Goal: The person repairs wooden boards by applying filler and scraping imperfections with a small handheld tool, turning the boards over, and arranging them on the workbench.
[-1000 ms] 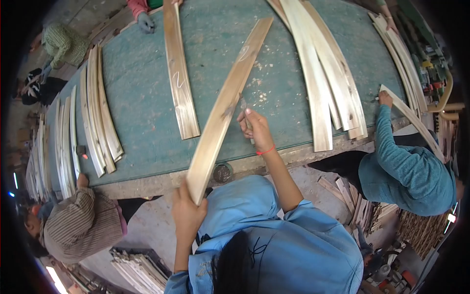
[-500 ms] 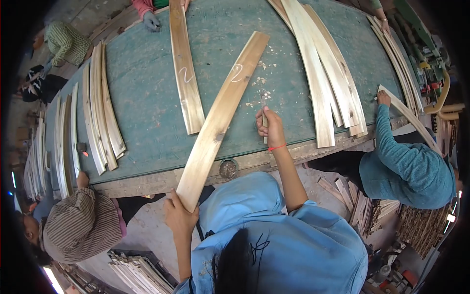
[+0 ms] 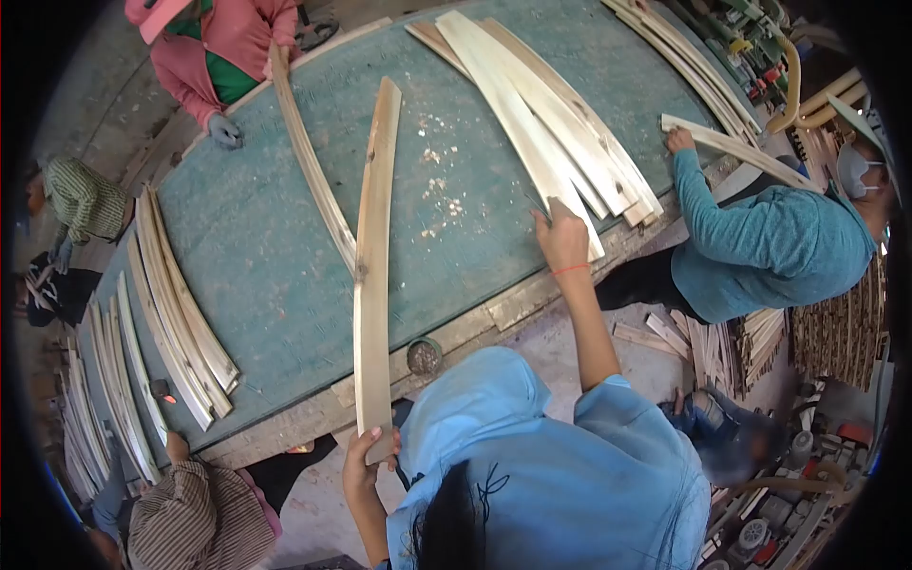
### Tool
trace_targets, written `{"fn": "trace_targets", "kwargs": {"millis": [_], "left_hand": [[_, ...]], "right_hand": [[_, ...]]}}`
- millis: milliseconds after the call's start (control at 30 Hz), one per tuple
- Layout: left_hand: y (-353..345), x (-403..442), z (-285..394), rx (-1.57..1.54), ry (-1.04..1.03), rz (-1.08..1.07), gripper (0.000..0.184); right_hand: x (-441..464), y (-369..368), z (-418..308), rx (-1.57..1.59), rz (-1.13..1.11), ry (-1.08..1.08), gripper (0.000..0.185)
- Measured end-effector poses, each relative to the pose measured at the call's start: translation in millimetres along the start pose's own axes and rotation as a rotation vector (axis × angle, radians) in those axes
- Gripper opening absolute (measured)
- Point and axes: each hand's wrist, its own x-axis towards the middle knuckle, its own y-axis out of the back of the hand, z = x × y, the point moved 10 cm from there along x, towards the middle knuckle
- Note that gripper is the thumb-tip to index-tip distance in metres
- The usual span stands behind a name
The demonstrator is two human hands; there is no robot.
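My left hand grips the near end of a long, slightly curved wooden board, which reaches out over the green tabletop, tilted with its edge partly towards me. My right hand, with a red string at the wrist, is closed beside the near end of a pale board in a fanned pile. A thin-bladed hand tool showed in that hand earlier; now my fingers mostly hide it. Whether the right fingers touch the pale board I cannot tell.
Wood chips lie scattered on the green table. A small round cup sits at its near edge. Across from me, a person in a pink sleeve holds another board. Co-workers flank me, with more boards on the left.
My left hand has turned the board more upright and onto its edge; the chalk mark is out of sight. My right hand has moved right, to the pile. The board opposite has also turned edgewise.
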Motion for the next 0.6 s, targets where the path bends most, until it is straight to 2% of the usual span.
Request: {"fn": "trace_targets", "kwargs": {"millis": [33, 67, 133, 167, 233, 300, 367, 400, 433, 500, 533, 567, 600], "left_hand": [[-8, 3, 1, -0.102, 0.034, -0.039, 0.062], [-12, 9, 6, -0.099, 0.015, -0.041, 0.062], [-29, 30, 11, -0.257, 0.044, -0.096, 0.065], [-38, 37, 12, -0.336, 0.066, -0.123, 0.067], [-64, 53, 31, -0.347, 0.041, -0.155, 0.069], [-96, 64, 56, -0.473, -0.032, -0.252, 0.069], [-104, 83, 61, -0.543, 0.001, -0.291, 0.069], [-111, 91, 65, -0.582, 0.02, -0.314, 0.07], [-118, 97, 67, -0.626, 0.04, -0.332, 0.07], [-121, 108, 68, -0.651, 0.051, -0.31, 0.072], [-128, 111, 72, -0.644, 0.054, -0.31, 0.071], [-133, 114, 74, -0.639, 0.054, -0.311, 0.069], [-134, 119, 72, -0.628, 0.053, -0.319, 0.069]], "right_hand": [[5, 4, 2, -0.13, 0.062, 0.071, 0.046], [8, 4, 11, -0.122, 0.078, 0.078, 0.046], [20, -24, 28, -0.28, -0.195, 0.002, 0.072], [25, -26, 30, -0.274, -0.183, 0.005, 0.072], [27, -42, 45, -0.398, -0.357, -0.053, 0.082], [26, -58, 57, -0.436, -0.382, -0.022, 0.077], [28, -76, 76, -0.487, -0.418, -0.079, 0.077], [33, -63, 60, -0.447, -0.359, -0.024, 0.065], [41, -52, 58, -0.45, -0.364, -0.023, 0.065], [46, -40, 40, 0.041, -0.474, 0.03, 0.054], [48, -29, 34, 0.302, -0.481, -0.071, 0.045], [36, -42, 46, 0.704, -0.479, -0.224, 0.046], [27, -48, 45, 0.949, -0.515, -0.445, 0.045]]}}
